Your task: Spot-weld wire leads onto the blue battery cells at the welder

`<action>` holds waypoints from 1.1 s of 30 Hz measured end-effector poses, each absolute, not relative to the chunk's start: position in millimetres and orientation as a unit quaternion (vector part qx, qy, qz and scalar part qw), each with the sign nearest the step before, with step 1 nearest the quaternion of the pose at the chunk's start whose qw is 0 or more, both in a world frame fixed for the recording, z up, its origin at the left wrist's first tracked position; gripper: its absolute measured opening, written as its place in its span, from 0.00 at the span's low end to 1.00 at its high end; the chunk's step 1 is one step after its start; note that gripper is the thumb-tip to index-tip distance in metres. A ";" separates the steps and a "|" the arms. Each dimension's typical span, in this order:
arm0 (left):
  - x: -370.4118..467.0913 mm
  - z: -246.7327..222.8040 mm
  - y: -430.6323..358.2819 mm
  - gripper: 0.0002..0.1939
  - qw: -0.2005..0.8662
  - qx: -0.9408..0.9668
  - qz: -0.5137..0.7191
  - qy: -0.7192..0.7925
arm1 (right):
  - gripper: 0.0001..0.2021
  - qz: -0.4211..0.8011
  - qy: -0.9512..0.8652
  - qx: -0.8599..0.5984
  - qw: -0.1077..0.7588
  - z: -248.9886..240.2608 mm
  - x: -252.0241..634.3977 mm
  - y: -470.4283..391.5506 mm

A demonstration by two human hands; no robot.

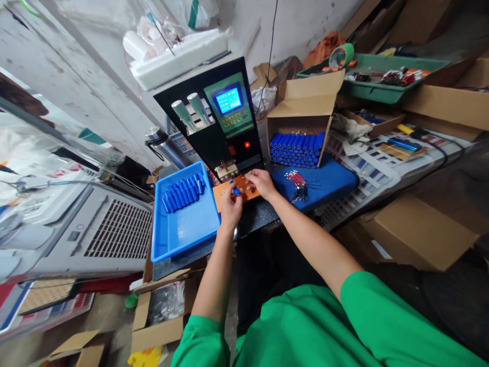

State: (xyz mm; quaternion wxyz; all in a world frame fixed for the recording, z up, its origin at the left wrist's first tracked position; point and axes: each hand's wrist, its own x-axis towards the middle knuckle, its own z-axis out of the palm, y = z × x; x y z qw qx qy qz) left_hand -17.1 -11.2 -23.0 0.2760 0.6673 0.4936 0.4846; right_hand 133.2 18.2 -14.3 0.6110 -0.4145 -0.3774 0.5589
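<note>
My left hand is closed around a blue cylindrical battery cell over the orange work plate. To its right, my right hand has its fingertips pinched together above the same plate; whatever they hold is too small to make out. Just beyond both hands are the electrodes of a black spot welder with a lit blue screen. A blue tray on the left holds several blue cells. On the right, red and black wire leads lie in a bundle on a blue surface.
An open cardboard box packed with blue cells stands behind the wires. A steel flask is behind the tray. A green tray with wires and a tape roll sits at the back right. Cardboard boxes stand lower right.
</note>
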 end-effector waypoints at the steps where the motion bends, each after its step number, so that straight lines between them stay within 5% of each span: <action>1: -17.3 -20.6 -11.0 0.20 0.287 0.658 0.493 0.491 | 0.14 0.558 -0.380 -0.415 0.609 -14.6 133.1 18.6; 8: -18.8 -12.7 2.4 0.15 0.350 0.628 0.487 0.495 | 0.12 0.544 -0.397 -0.427 0.603 -16.7 132.4 22.3; 17: -16.2 -15.5 9.4 0.06 0.299 0.646 0.479 0.514 | 0.10 0.540 -0.403 -0.423 0.606 -17.3 131.3 23.5; 33: -13.3 -21.5 9.8 0.09 0.304 0.653 0.485 0.496 | 0.12 0.518 -0.420 -0.434 0.606 -19.8 130.6 24.1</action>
